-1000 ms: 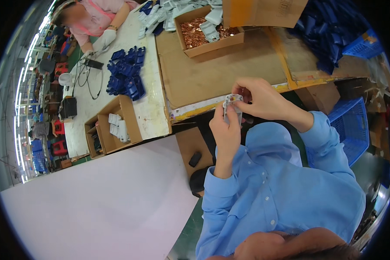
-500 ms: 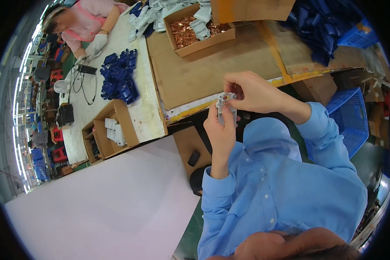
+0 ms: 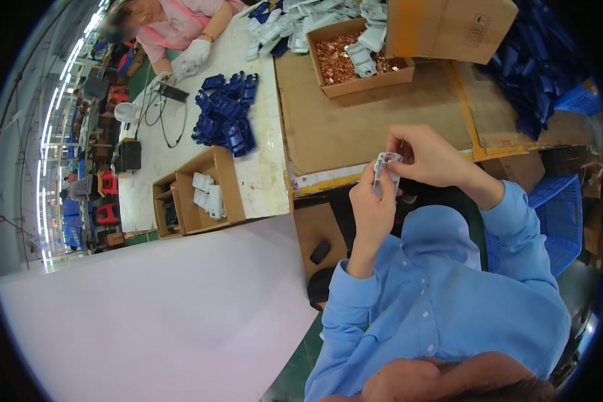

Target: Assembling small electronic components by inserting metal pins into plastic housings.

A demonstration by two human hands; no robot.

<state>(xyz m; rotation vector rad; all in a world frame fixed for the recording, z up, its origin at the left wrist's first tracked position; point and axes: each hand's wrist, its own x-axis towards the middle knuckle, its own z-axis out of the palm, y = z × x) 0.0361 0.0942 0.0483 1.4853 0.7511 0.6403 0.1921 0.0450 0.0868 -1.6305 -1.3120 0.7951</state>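
Just in front of my body, past the bench's near edge, I hold a small pale grey plastic housing (image 3: 390, 163). My left hand (image 3: 374, 206) is closed round its lower left side, thumb pressed against it. At its top end the fingers of my right hand (image 3: 427, 155) are pinched together. Whether a small part sits between those right fingertips is too small to tell. Beyond my hands on the bench stands an open cardboard box (image 3: 365, 88) of small copper-coloured pieces, with grey housings lying on top.
Grey housings (image 3: 275, 30) and dark blue housings (image 3: 228, 110) lie piled on the bench. A cardboard box (image 3: 229, 194) with white parts stands left, and a blue crate (image 3: 563, 228) right. Across the bench a person in pink, wearing white gloves (image 3: 195, 53), handles a part. A white board (image 3: 154, 308) spans the lower left.
The whole view has shifted, so the bench and my hands appear farther right and lower. Both hands keep their hold at the housing. The other person's gloved hands have moved slightly.
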